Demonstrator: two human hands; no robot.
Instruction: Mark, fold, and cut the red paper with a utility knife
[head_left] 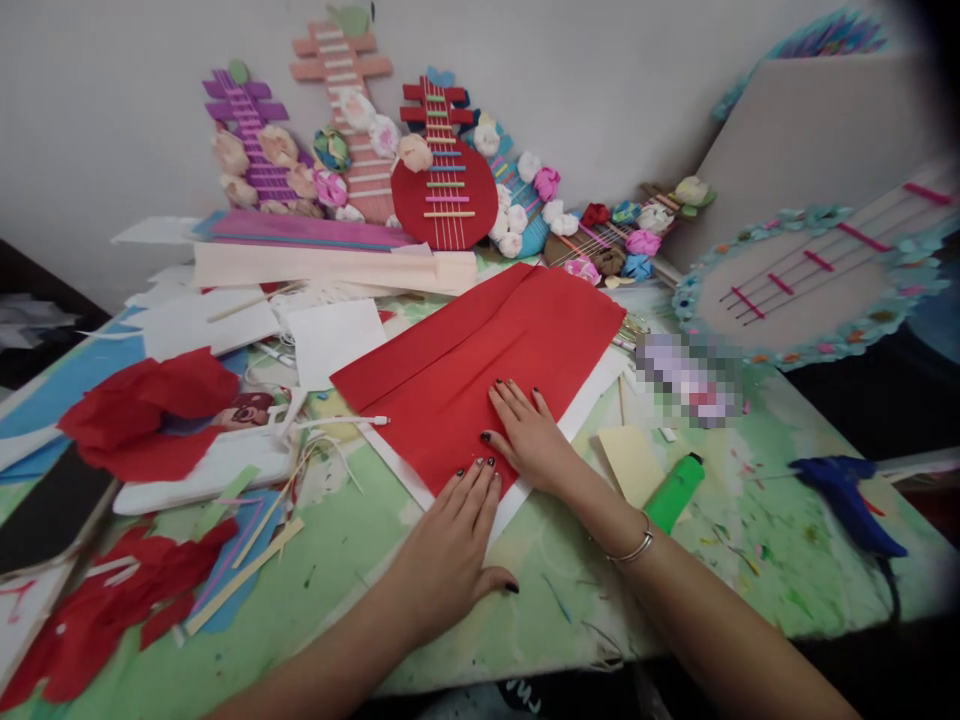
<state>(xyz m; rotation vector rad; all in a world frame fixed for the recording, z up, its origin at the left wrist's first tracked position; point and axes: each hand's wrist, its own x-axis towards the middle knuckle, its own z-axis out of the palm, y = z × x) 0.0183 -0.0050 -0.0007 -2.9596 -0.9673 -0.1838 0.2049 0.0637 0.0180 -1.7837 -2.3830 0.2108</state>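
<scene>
A large sheet of red crepe paper (480,350) lies over a white sheet (581,410), whose edges show at the front and right. One fold or seam runs along the far left part of the red paper, with faint creases in its middle. My left hand (454,545) lies flat at the near corner, fingertips on the red paper and thumb out to the side. Just beyond it, my right hand (529,440) rests palm down on the red paper with its fingers spread. Neither hand grips anything.
Right of my arm are a green tube (675,490), a cream paper piece (630,465) and a blue glue gun (851,500). Crumpled red paper (150,410), a white cable (375,420) and scraps lie left. Decorated paper lutes (444,185) stand along the wall.
</scene>
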